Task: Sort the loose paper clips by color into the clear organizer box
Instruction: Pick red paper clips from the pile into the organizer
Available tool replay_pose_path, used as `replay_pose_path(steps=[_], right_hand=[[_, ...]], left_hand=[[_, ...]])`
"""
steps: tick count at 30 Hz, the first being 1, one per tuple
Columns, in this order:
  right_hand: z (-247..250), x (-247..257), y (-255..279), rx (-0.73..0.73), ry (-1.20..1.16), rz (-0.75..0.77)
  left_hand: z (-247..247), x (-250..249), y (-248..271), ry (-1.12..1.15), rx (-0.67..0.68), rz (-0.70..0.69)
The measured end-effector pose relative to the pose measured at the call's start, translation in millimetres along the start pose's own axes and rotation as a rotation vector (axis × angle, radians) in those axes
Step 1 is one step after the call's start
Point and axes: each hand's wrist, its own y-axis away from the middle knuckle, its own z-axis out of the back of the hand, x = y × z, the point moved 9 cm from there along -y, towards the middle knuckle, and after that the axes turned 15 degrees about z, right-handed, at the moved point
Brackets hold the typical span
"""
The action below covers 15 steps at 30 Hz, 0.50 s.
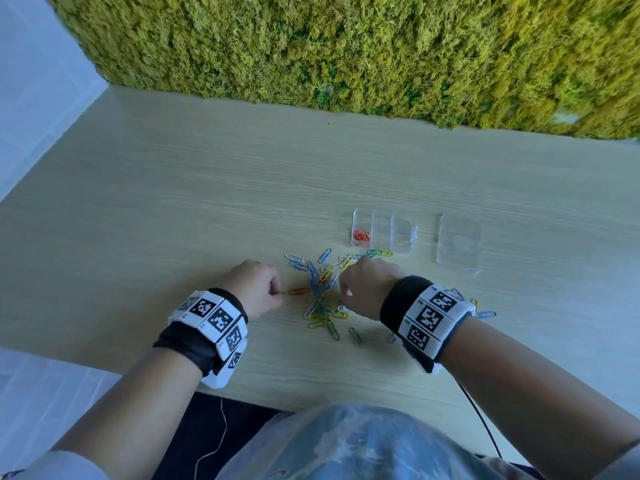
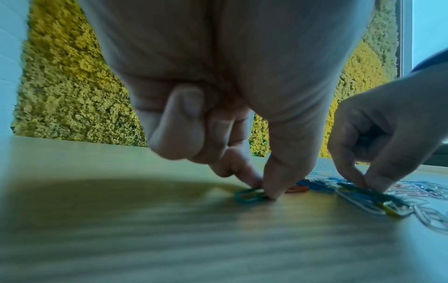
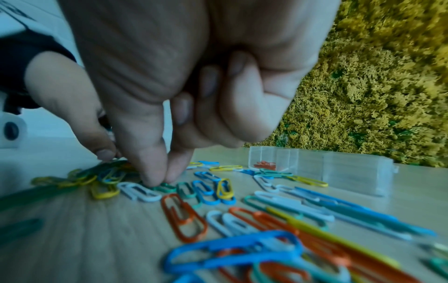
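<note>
On a pale wooden table [image 1: 173,188], loose clips [image 1: 323,292] in blue, white, yellow, green and orange lie scattered in a heap near the middle of the near edge. The left hand [image 1: 254,289] is at the heap's left side, knuckles up; in its wrist view the thumb and forefinger tips [image 2: 271,188] press together on a green clip [image 2: 249,195] that lies flat on the table, the other fingers curled into the palm. An orange clip [image 1: 299,291] lies just beside those fingertips. The right hand [image 1: 369,289] is over the heap's right part; its thumb and forefinger [image 3: 150,172] are pinched together down among the clips, touching another green clip [image 3: 166,187] next to a white one [image 3: 139,192], and its remaining fingers are curled in. The clear box [image 1: 382,232] stands beyond the heap, toward the far right, with several orange clips [image 1: 362,236] in its leftmost compartment. Its clear lid [image 1: 459,242] lies flat just to the right of it. A wall of yellow-green moss [image 1: 346,46] rises behind the table's far edge.
</note>
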Motion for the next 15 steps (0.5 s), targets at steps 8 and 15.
replay_pose_path(steps=[8, 15], right_hand=[[-5.7, 3.8, -0.3, 0.050, 0.016, 0.031], [-1.4, -15.1, 10.0, -0.131, -0.402, -0.008]], left_hand=[[-8.6, 9.1, -0.4, 0.153, 0.117, 0.115], [-39.2, -10.1, 15.5, 1.409, 0.559, 0.397]])
